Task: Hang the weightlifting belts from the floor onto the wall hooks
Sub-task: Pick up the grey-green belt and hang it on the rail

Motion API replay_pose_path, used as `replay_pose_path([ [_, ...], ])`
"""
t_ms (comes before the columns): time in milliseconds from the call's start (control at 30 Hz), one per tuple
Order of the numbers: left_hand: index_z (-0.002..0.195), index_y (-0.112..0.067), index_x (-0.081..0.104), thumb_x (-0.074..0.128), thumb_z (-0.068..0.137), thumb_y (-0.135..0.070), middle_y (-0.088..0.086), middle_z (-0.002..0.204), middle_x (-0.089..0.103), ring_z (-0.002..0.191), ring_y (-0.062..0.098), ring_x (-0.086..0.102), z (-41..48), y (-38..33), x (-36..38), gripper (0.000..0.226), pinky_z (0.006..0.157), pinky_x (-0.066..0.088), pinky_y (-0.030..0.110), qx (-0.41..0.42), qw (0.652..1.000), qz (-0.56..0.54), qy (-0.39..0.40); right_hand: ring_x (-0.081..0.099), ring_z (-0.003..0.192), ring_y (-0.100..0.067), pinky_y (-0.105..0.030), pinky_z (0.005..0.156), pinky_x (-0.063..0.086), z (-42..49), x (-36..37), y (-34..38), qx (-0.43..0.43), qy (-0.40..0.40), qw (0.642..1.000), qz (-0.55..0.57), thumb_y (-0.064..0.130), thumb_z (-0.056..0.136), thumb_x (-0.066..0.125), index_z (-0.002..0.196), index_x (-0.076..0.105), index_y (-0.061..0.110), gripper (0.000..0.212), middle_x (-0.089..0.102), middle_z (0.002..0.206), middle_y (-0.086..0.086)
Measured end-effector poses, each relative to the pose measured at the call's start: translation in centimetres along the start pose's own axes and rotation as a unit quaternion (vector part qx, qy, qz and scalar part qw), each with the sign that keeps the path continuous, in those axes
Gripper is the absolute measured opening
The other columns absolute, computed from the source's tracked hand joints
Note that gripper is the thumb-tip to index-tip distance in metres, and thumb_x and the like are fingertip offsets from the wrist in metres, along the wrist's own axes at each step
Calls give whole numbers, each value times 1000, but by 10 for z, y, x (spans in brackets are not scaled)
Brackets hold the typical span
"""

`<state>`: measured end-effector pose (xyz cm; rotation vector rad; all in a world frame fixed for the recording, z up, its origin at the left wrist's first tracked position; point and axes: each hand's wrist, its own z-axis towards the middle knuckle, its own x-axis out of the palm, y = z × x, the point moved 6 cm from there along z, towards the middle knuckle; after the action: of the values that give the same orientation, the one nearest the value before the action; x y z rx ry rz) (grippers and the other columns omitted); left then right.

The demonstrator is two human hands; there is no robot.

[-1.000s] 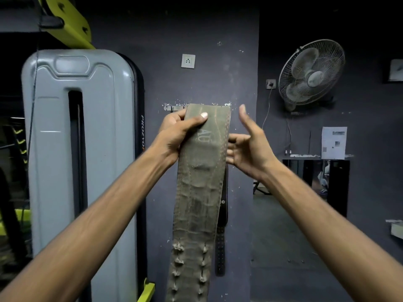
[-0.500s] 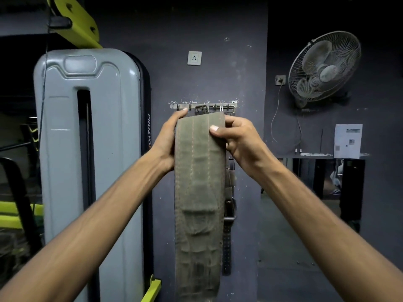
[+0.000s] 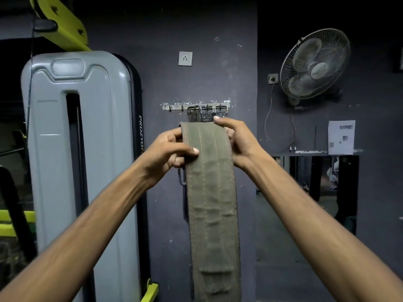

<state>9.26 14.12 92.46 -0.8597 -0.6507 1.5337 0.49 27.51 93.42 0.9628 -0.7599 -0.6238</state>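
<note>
The belt [image 3: 209,171] hangs between both hands, just under the rack [image 3: 174,107] on the wall. The left hand [image 3: 168,151] pinches its left edge, thumb on the front, and the right hand [image 3: 237,142] curls round its right edge. I think it is about to be hung: the top must go up onto a bare hook [image 3: 169,108] above the left hand, as three buckles [image 3: 207,112] fill the hooks above the right.
</note>
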Motion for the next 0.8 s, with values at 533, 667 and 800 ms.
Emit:
replay_pose_path([
  [533, 101, -9, 77, 65, 95, -26, 5, 95, 79, 86, 15, 71, 34, 27, 10, 22, 82, 55, 31, -34, 992, 43, -113, 41, 68, -24, -28, 54, 37, -7, -44, -16, -80, 33, 990, -111, 39, 64, 72, 102, 60, 11, 49, 44, 91, -21],
  [667, 115, -13, 72, 64, 97, -22, 5, 107, 78, 100, 18, 73, 24, 40, 11, 22, 86, 56, 29, 21, 991, 82, -107, 56, 56, -15, -24, 51, 44, 9, -59, -35, 60, 22, 986, -152, 64, 86, 57, 102, 66, 10, 57, 65, 81, -11],
  [800, 116, -14, 72, 64, 96, -18, 4, 109, 77, 99, 14, 73, 18, 62, 8, 22, 79, 55, 24, 29, 990, 101, -91, 70, 80, -19, -32, 76, 60, 37, -55, -50, 38, -2, 998, -46, 35, 97, 63, 117, 71, 5, 37, 75, 97, -9],
])
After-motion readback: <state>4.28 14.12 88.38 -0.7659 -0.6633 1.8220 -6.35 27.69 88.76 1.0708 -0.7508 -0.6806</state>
